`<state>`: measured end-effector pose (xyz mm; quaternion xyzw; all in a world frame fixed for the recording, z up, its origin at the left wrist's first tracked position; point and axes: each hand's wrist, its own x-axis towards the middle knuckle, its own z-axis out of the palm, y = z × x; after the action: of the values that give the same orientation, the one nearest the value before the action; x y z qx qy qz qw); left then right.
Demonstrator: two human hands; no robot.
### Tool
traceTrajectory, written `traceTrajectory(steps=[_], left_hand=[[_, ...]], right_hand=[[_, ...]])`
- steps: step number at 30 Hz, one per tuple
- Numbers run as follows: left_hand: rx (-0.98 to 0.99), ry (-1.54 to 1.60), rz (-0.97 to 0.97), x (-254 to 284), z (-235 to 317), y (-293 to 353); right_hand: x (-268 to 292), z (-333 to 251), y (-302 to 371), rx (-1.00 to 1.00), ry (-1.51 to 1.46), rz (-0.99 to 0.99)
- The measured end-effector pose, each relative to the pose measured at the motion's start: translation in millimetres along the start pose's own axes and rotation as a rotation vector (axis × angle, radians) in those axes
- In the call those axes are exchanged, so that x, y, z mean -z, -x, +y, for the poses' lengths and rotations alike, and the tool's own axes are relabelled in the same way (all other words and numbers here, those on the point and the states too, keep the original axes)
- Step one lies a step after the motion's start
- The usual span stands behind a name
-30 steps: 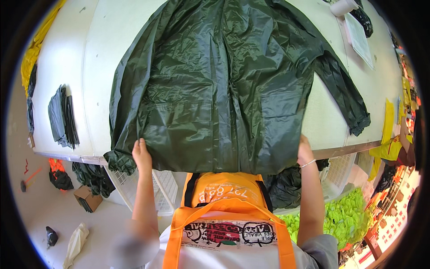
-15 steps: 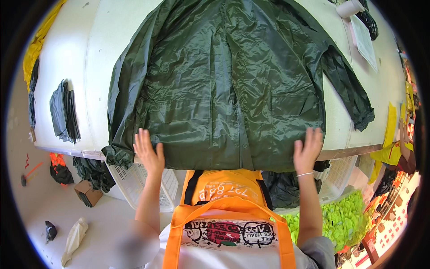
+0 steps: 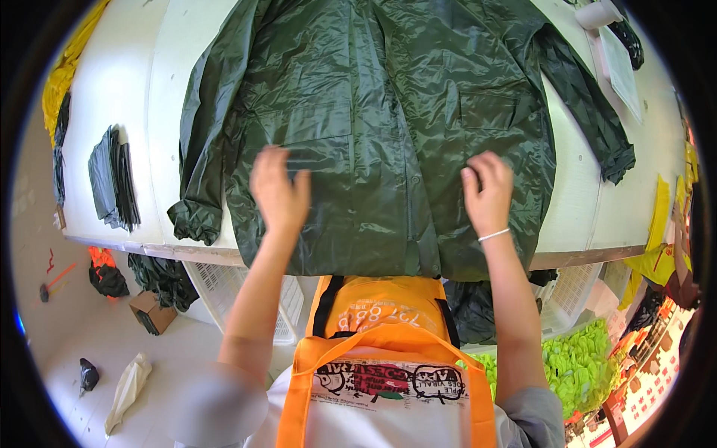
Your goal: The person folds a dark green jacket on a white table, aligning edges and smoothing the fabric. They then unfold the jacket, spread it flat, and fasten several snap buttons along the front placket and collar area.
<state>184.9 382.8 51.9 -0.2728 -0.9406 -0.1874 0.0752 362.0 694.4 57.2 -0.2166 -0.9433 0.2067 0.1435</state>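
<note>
A dark green raincoat lies spread front up on the white table, with its sleeves out to both sides and its hem at the near edge. My left hand is over its lower left front, just below the pocket flap, thumb apart from slightly bent fingers. On the opposite front panel, below the other pocket, my right hand has its fingers bent and thumb apart. Neither hand grips the cloth. Whether the palms press on it or hover cannot be made out.
A folded dark green stack lies on the table's left. At the far right are a white cup and a flat white sheet. White crates stand below the edge, near bright green items. Another person's arm shows far right.
Both hands have moved from the hem corners farther up the raincoat and inward. The left cuff and right sleeve have shifted away from me, and the view has tilted slightly.
</note>
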Motion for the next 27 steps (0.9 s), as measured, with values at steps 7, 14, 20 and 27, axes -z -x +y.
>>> traceTrajectory(steps=[7, 14, 20, 27], left_hand=[[0.180, 0.126, -0.635, -42, 112, -25], [0.314, 0.680, -1.024, -54, 102, -46], [0.413, 1.094, -1.016, -62, 85, -31], [0.346, 0.969, -0.745, -58, 100, -25]], right_hand=[[-44, -86, 27, -0.343, -0.720, -0.054], [-68, -85, 28, -0.279, -0.486, 0.017], [-57, -93, 26, -0.348, -0.638, -0.081], [-76, -90, 28, -0.468, -0.664, -0.069]])
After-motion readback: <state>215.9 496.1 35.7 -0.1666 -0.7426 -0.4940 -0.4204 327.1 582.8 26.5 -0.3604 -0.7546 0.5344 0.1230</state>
